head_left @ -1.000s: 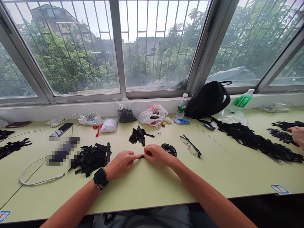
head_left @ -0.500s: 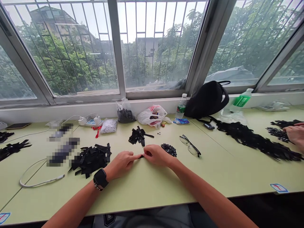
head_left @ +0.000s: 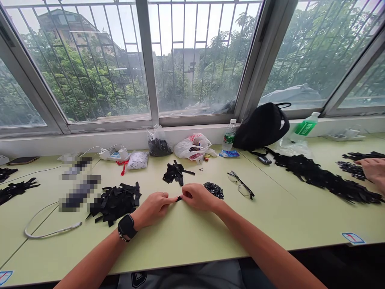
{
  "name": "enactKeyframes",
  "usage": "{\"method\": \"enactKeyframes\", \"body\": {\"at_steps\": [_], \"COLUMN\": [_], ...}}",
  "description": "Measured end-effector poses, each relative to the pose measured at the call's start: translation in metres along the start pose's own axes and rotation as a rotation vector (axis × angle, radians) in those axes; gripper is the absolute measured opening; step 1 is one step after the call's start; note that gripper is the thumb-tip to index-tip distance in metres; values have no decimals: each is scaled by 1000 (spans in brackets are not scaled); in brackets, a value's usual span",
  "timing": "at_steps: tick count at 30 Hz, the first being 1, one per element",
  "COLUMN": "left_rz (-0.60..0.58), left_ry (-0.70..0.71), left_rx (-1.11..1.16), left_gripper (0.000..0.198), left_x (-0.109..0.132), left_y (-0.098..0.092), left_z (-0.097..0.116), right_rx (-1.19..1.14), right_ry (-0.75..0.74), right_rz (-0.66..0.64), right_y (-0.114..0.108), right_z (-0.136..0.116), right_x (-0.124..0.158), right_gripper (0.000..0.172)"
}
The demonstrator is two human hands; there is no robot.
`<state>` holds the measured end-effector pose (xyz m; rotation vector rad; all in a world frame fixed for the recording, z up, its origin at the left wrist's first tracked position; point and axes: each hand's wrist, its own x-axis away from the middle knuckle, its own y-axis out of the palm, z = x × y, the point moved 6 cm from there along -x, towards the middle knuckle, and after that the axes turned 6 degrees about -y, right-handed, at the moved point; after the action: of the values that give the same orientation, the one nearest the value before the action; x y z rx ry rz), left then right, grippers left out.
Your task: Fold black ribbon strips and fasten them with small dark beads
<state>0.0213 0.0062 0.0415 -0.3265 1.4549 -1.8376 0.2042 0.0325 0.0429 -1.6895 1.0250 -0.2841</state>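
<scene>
My left hand [head_left: 153,208], with a black smartwatch [head_left: 127,226] on its wrist, and my right hand [head_left: 197,197] meet fingertip to fingertip over the pale green table [head_left: 192,237]. Between them they pinch a small black strip [head_left: 179,198], mostly hidden by my fingers. A heap of black strips [head_left: 116,202] lies left of my left hand. A dark cluster of beads [head_left: 214,190] sits just beyond my right hand, and a small black bundle [head_left: 174,172] lies further ahead.
Glasses [head_left: 240,185] lie right of the beads. A co-worker's hand [head_left: 374,168] rests at the far right near a long black strip row [head_left: 321,178]. Along the window sit plastic bags [head_left: 192,146], a water bottle [head_left: 230,135] and a black bag [head_left: 261,126].
My hands stay pinched on the strip with little visible movement. The whole view has shifted slightly, and the co-worker's hand has moved a little.
</scene>
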Motion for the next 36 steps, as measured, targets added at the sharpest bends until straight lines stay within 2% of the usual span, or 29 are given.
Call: {"method": "enactKeyframes", "body": {"at_steps": [7,26,36], "left_rz": [-3,-15,-28], "left_ry": [6,5,-15], "left_rx": [-30,-38,76], "left_gripper": [59,59,58], "left_x": [0,1,0], "left_y": [1,1,-4], "left_z": [1,1,1], "right_rx": [-16,-25,-41], "right_ry": [-8,-13,-14], "right_rz": [1,-8,-21], "right_y": [0,1,-1], "right_z": [0,1,0], "right_x": [1,1,2], "right_gripper": [22,25,23]}}
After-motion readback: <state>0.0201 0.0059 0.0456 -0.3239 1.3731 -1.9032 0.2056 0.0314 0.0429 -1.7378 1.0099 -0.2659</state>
